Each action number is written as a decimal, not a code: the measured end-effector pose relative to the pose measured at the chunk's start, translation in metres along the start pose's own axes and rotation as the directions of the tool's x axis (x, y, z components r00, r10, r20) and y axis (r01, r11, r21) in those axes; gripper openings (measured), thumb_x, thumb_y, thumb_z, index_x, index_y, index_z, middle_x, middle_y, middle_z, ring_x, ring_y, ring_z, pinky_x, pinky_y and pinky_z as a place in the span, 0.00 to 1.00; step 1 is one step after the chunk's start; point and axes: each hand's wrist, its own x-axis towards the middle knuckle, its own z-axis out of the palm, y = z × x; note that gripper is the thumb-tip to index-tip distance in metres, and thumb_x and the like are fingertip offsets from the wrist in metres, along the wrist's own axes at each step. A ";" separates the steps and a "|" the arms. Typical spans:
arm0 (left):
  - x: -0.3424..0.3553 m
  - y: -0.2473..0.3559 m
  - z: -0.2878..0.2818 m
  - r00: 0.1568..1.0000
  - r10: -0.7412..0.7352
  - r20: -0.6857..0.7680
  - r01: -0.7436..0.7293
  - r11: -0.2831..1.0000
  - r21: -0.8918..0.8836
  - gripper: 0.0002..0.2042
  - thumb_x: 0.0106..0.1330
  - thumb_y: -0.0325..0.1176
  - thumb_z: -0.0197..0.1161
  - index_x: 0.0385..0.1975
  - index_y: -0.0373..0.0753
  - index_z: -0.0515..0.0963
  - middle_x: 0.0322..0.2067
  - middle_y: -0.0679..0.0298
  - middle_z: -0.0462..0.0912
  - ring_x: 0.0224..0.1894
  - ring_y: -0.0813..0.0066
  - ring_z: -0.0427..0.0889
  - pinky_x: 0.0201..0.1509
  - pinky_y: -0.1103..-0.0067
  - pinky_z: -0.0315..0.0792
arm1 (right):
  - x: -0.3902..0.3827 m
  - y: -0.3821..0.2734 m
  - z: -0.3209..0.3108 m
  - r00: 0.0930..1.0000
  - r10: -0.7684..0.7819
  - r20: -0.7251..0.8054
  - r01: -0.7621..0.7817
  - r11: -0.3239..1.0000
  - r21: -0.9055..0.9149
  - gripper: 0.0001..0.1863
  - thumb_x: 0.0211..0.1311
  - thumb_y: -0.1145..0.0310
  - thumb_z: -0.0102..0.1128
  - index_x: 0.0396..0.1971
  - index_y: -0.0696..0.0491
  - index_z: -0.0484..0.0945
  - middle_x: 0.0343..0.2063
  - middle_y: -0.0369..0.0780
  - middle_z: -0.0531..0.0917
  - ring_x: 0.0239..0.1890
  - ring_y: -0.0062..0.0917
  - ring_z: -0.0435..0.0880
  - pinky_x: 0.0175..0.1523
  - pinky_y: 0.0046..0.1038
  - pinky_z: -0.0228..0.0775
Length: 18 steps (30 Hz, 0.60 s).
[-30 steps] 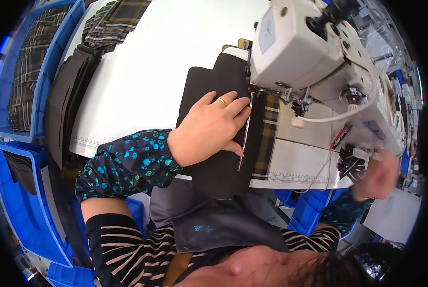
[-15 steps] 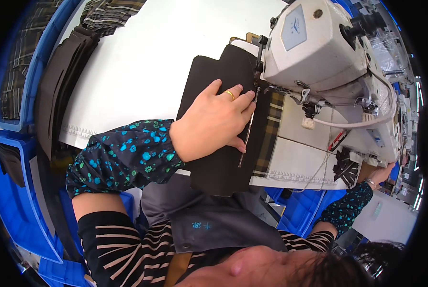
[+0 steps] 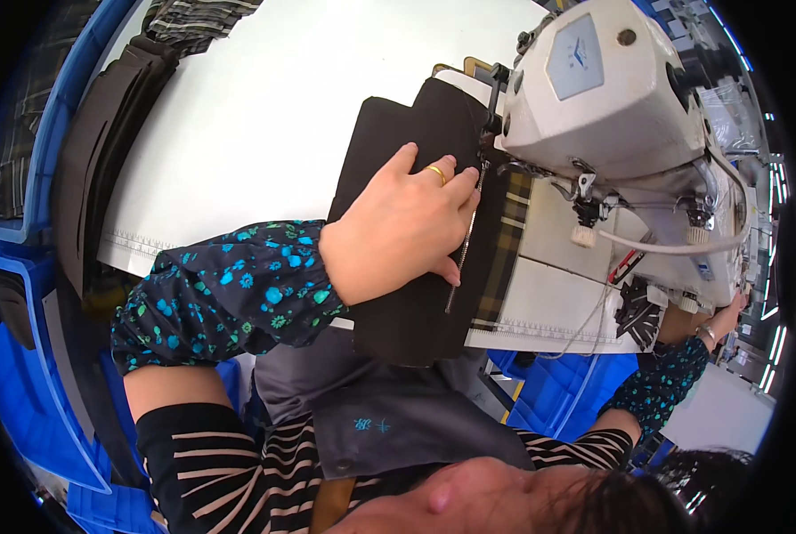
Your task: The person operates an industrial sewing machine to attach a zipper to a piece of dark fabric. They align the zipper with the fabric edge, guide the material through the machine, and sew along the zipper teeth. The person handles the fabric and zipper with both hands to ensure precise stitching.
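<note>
Pressing dark fabric (image 3: 411, 325) flat under spread, unclenched fingers of the left hand (image 3: 407, 227); ideally holding the zipper (image 3: 466, 249) straight; being unable to tell finger grip in the right hand (image 3: 727, 319).

A dark fabric panel (image 3: 398, 329), silvery zipper (image 3: 465, 249) lengthwise, plaid cloth (image 3: 509, 236) at its right, overhangs the near edge of the table (image 3: 264, 116).

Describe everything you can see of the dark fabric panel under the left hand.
The dark fabric panel is blackish-brown and matte, and looks like woven cloth, with a stepped far edge. It lies mostly flat on the white table, its near end reaching past the table's front edge. A metallic-looking zipper runs lengthwise along it, toward the sewing machine. Plaid cloth shows along its right side; whether they are joined cannot be told. The left hand rests spread on top.
</note>
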 end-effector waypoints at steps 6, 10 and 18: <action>0.007 0.004 -0.008 0.984 -0.068 0.164 0.076 0.996 -0.039 0.42 0.51 0.61 0.74 0.63 0.36 0.80 0.66 0.62 0.78 0.70 0.61 0.75 0.71 0.57 0.71 | -0.041 0.011 0.015 0.997 -0.063 -0.046 0.072 0.971 0.228 0.27 0.76 0.53 0.63 0.57 0.64 0.82 0.53 0.42 0.86 0.50 0.30 0.86 0.54 0.32 0.79; 0.006 0.005 -0.008 0.984 -0.077 0.160 0.080 0.997 -0.017 0.42 0.51 0.61 0.74 0.63 0.36 0.80 0.65 0.62 0.79 0.69 0.61 0.75 0.70 0.57 0.71 | -0.066 0.010 0.029 0.996 -0.025 -0.087 0.043 0.975 0.217 0.27 0.79 0.52 0.59 0.59 0.62 0.82 0.54 0.41 0.85 0.51 0.30 0.85 0.54 0.32 0.80; 0.006 0.003 -0.006 0.989 -0.050 0.140 0.058 0.997 -0.049 0.42 0.50 0.61 0.74 0.61 0.35 0.81 0.65 0.61 0.79 0.68 0.61 0.76 0.70 0.58 0.72 | -0.074 0.032 0.019 0.992 -0.111 -0.064 0.123 0.964 0.237 0.29 0.84 0.53 0.49 0.62 0.66 0.77 0.59 0.44 0.83 0.56 0.33 0.83 0.63 0.36 0.75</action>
